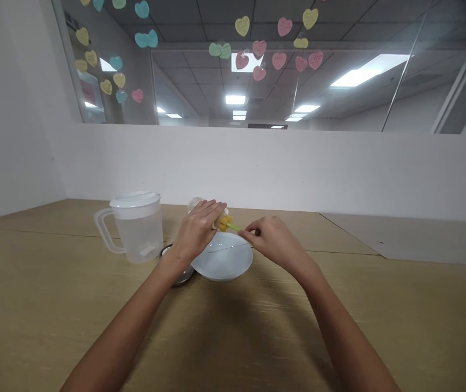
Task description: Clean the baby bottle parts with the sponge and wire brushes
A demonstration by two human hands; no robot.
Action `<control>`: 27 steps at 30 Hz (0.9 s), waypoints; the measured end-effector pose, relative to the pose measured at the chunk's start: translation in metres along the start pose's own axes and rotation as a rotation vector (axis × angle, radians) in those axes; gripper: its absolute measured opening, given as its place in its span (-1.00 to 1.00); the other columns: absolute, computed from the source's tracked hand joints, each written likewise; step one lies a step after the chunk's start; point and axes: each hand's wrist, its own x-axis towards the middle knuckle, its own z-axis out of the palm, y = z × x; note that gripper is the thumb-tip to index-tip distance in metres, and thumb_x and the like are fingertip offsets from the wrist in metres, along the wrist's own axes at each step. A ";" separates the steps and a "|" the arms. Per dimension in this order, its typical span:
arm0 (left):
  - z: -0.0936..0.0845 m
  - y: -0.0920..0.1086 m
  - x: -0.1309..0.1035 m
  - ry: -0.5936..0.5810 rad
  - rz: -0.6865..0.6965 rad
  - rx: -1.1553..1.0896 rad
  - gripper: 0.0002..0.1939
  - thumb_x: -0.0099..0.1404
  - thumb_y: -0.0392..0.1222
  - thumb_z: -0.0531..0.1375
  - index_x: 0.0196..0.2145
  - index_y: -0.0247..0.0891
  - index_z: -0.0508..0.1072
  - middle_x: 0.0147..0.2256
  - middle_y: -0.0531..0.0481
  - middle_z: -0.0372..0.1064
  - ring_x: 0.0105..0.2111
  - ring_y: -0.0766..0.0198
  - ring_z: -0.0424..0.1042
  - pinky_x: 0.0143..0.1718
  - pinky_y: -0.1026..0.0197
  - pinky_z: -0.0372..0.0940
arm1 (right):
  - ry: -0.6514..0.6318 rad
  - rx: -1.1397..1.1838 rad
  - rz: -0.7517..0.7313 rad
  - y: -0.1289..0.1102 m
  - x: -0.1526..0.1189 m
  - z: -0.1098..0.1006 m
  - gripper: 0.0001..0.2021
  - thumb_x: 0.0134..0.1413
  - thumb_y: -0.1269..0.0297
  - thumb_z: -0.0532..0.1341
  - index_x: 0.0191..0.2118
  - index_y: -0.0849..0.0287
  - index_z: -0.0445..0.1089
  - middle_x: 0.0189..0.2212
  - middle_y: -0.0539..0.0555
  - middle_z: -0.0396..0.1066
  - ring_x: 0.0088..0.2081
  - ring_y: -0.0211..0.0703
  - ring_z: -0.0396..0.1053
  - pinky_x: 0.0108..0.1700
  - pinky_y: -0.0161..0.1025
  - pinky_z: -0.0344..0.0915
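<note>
A pale, translucent bottle (195,203) with a yellow part (225,222) at its end lies tilted under my left hand (200,228), whose fingers wrap over it. From the yellow part a thin green stick (233,227) points right, its far end pinched between the thumb and fingertips of my right hand (272,239). Just below both hands is a white bowl (222,261) on the table. Part of a dark-rimmed round dish (184,277) shows left of the bowl, partly hidden by my left wrist.
A clear plastic pitcher (140,231) with a white lid and handle stands left of my left hand. The wooden table (73,305) meets a white wall (282,169) behind. Above it, glass panels carry heart-shaped notes.
</note>
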 end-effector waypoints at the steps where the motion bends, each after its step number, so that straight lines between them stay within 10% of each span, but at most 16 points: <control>1: 0.000 0.003 0.000 -0.003 0.003 -0.015 -0.50 0.13 -0.47 0.02 0.04 -0.31 0.29 0.00 -0.10 0.35 0.06 0.16 0.26 0.15 0.02 0.11 | 0.014 0.003 0.012 -0.001 0.002 0.002 -0.64 0.11 0.19 0.04 -0.55 0.23 0.44 -0.59 0.11 0.41 -0.55 -0.25 0.24 -0.50 -0.31 0.03; 14: -0.006 -0.005 0.002 -0.099 -0.192 0.036 -0.45 0.08 -0.42 0.11 0.07 -0.27 0.28 0.01 -0.11 0.33 0.02 0.08 0.30 0.00 0.06 0.26 | -0.057 0.190 0.083 0.008 -0.005 -0.016 -0.67 0.09 0.13 0.06 -0.34 0.23 0.50 -0.63 0.03 0.36 -0.66 -0.30 0.23 -0.54 -0.32 0.11; 27: -0.007 0.002 0.002 -0.178 -0.244 -0.043 -0.46 0.07 -0.41 0.14 0.05 -0.29 0.31 0.00 -0.08 0.35 -0.03 0.13 0.35 -0.03 0.15 0.27 | 0.191 0.090 -0.145 0.006 -0.003 -0.011 -0.73 0.16 0.29 0.03 -0.23 0.16 0.48 -0.44 0.04 0.47 -0.46 -0.25 0.34 -0.40 -0.34 0.13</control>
